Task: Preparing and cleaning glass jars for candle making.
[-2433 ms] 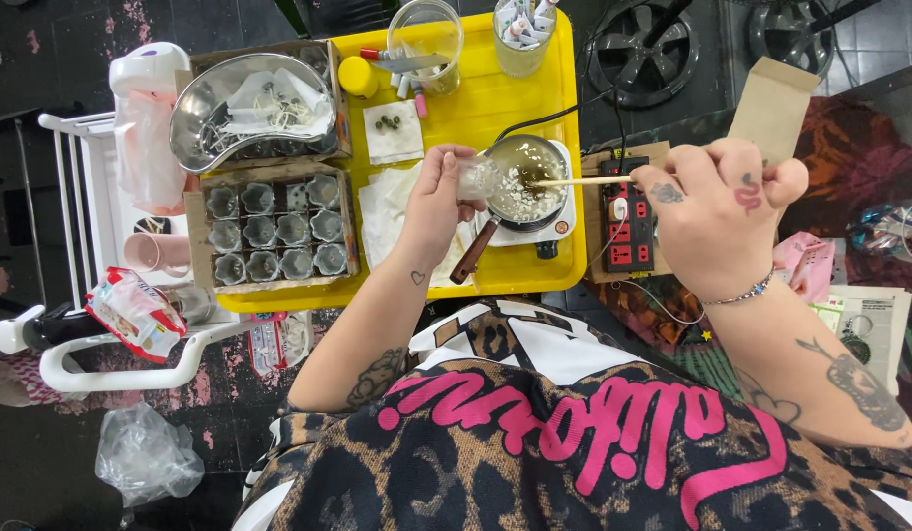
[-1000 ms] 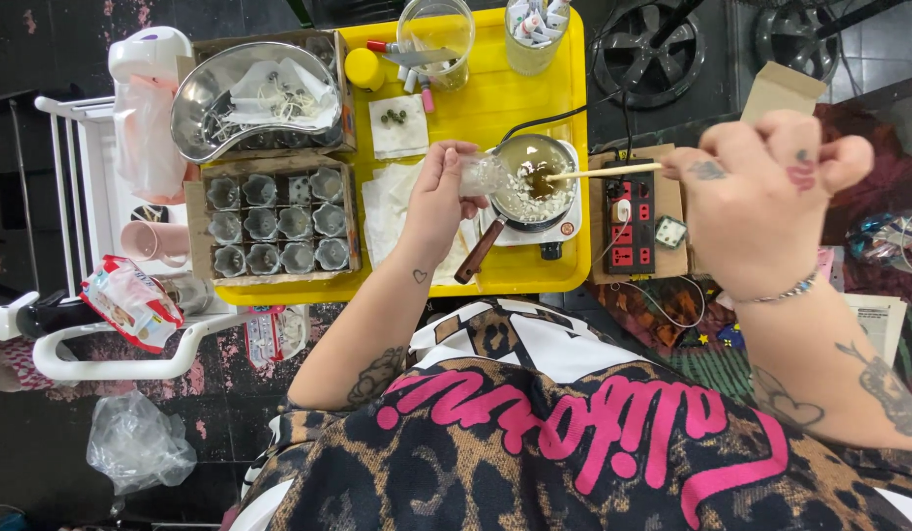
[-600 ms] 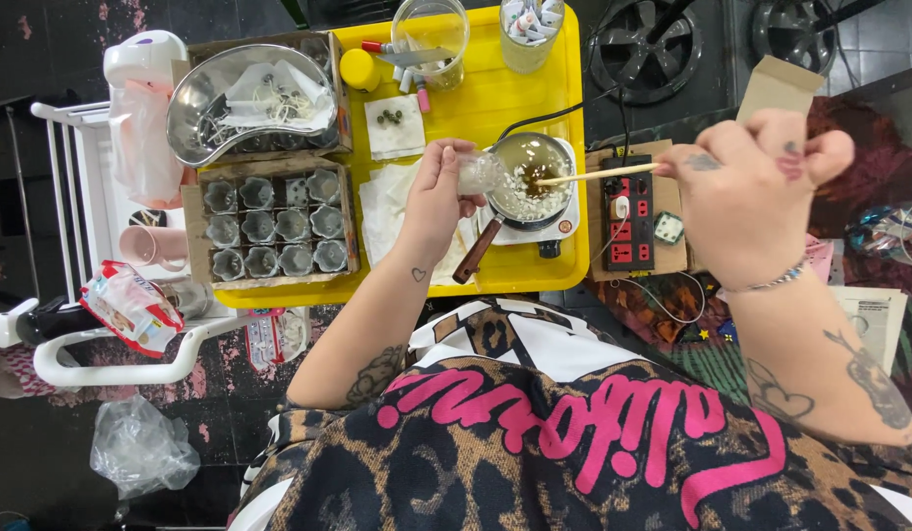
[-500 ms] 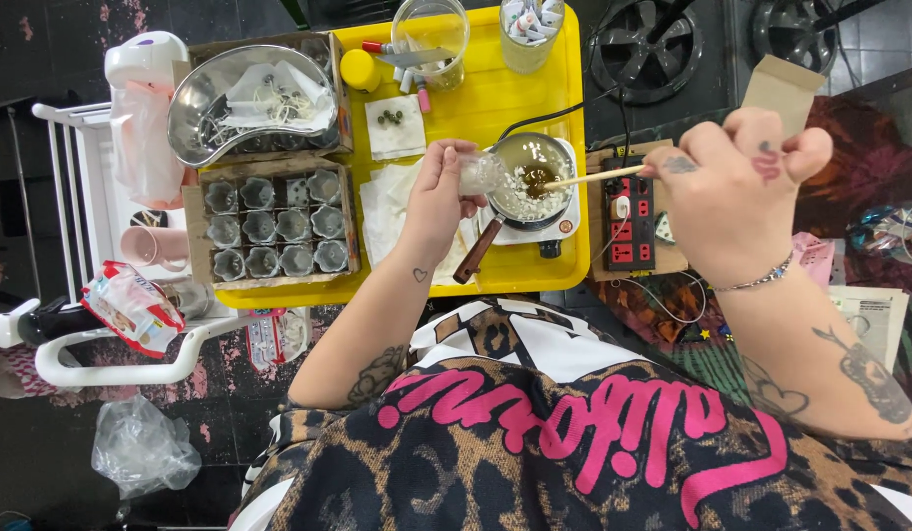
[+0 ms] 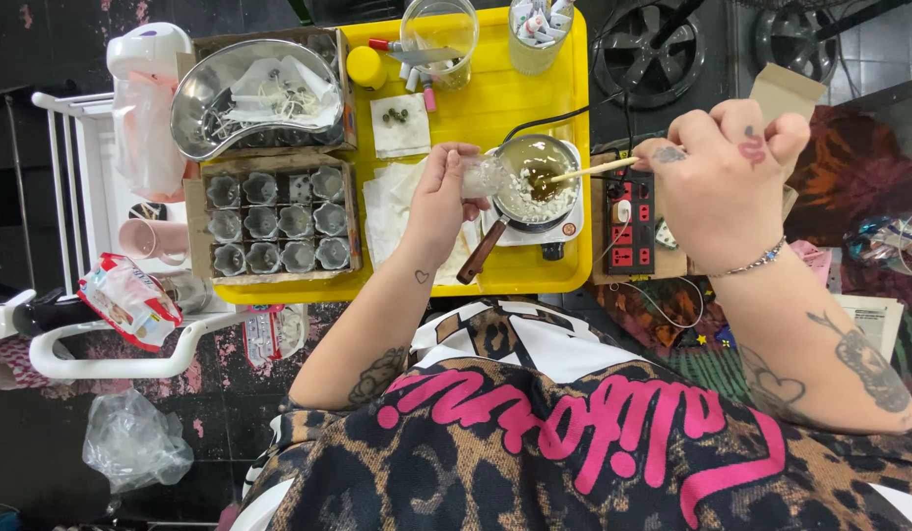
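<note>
Leopard-print top, pink lettering, beaded bracelet, tattooed forearms

Bare yellow tray (image 5: 486, 103) surface is left open behind the small pot (image 5: 535, 177). Passage left of the pot is blocked by the left hand (image 5: 441, 202); right, by a power strip (image 5: 636, 221).
</note>
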